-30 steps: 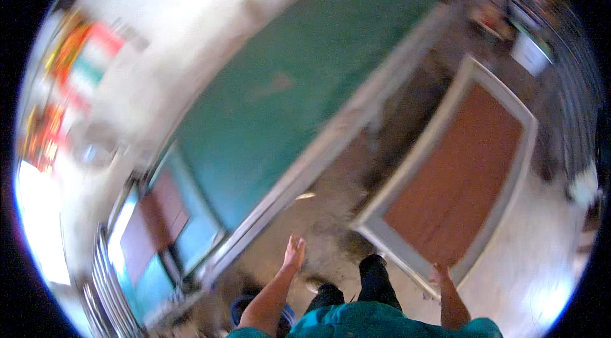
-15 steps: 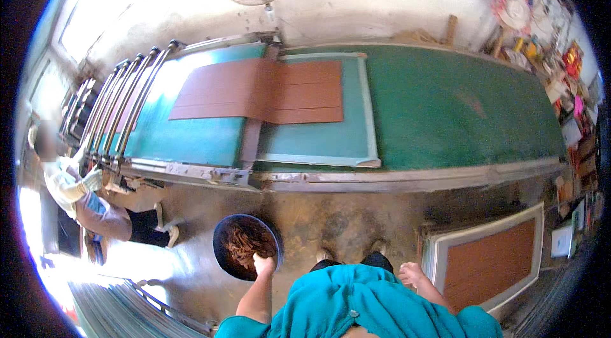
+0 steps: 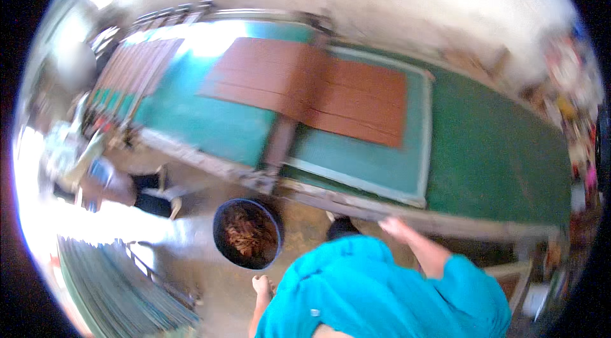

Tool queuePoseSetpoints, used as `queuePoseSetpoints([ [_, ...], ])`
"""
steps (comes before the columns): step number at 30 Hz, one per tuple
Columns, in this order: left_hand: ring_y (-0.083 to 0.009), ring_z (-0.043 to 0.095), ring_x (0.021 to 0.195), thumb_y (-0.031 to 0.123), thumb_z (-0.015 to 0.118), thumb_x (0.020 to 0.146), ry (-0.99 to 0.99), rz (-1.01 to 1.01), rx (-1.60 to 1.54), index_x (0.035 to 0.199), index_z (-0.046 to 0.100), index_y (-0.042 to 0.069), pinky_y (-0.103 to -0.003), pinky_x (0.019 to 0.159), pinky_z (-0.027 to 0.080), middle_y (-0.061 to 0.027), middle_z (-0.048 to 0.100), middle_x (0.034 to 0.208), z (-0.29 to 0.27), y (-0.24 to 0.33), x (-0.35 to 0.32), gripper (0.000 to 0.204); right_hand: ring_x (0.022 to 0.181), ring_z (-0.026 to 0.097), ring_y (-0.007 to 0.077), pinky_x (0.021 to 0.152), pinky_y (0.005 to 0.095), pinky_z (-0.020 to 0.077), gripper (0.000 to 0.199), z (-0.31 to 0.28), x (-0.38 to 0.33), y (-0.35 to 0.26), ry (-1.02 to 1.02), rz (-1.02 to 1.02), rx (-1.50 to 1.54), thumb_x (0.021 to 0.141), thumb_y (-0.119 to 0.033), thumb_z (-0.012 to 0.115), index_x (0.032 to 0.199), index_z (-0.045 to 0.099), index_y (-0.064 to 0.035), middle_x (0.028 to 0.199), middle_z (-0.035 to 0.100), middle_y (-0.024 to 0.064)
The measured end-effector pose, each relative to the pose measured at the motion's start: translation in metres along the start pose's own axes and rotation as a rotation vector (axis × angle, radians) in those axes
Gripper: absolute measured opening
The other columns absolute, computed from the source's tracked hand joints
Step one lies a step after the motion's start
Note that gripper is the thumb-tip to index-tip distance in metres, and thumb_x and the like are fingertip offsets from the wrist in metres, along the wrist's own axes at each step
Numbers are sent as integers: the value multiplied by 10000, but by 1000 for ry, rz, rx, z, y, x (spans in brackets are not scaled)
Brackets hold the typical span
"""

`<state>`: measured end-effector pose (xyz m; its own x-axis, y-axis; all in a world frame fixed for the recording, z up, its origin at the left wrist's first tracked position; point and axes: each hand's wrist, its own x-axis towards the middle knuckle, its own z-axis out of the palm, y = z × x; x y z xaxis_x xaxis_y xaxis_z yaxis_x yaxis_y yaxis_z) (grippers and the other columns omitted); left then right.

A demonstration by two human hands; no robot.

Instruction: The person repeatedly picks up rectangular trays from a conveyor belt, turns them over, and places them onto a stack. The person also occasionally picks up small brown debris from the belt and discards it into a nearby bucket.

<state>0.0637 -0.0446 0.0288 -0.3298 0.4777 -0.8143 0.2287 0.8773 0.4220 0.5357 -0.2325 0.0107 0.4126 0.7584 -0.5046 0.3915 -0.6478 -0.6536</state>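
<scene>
My left hand [image 3: 262, 285] hangs beside my body, its fingers curled in with nothing visible in them. Just beyond it stands a round dark tub [image 3: 219, 246] with a blue rim, holding a heap of brown leaf-like scraps [image 3: 245, 236]. Closer to the table's front edge is my right hand [image 3: 397, 228], blurred, fingers reaching out and no object showing in it. A framed screen [image 3: 428, 147] lies on the long green table [image 3: 496, 140]. Reddish-brown sheets [image 3: 363, 96] extend over that screen and the bright green surface to its left.
Across the table runs a dark crossbar [image 3: 280, 140]. A person [image 3: 102, 179] stands at the far left by several rollers [image 3: 140, 77]. A stack of greenish-grey sheets [image 3: 121, 281] is at lower left. Another framed panel [image 3: 515, 274] leans at my right. Clutter [image 3: 569, 96] lines the right wall.
My view has turned, and my body is closer to the table. My left hand has come away from the tub. My right hand has moved from beside the framed panel toward the table edge.
</scene>
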Motion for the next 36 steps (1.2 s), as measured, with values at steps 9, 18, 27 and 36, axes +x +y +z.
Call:
queuePoseSetpoints([
  [9,-193,528,693,64,477,801,18,89,-136,1213,351,98,-327,511,455,-84,497,893,45,77,-33,432,750,583,380,675,470,439,431,-33,109,-132,-277,-191,-96,778,-408,471,774,618,-3,832,597,234],
  [18,-187,555,756,92,499,816,158,90,-140,1263,367,70,-318,520,478,-106,532,978,20,72,-17,467,624,577,276,595,410,426,421,-21,149,-134,-180,-19,-87,763,-392,515,656,603,6,657,587,206],
  [27,-216,547,635,35,481,789,86,-72,-358,1237,368,-8,-330,505,442,-133,544,874,-12,-19,5,465,616,574,286,608,408,434,403,-22,153,-162,-255,-9,-294,768,-375,505,642,607,-5,640,590,172],
  [36,-306,557,889,76,524,728,286,-30,47,1041,516,-44,-395,745,440,-211,578,977,-7,-162,110,336,576,584,265,574,397,444,397,-15,157,-150,-289,38,-460,780,-339,495,587,577,-1,595,585,165],
])
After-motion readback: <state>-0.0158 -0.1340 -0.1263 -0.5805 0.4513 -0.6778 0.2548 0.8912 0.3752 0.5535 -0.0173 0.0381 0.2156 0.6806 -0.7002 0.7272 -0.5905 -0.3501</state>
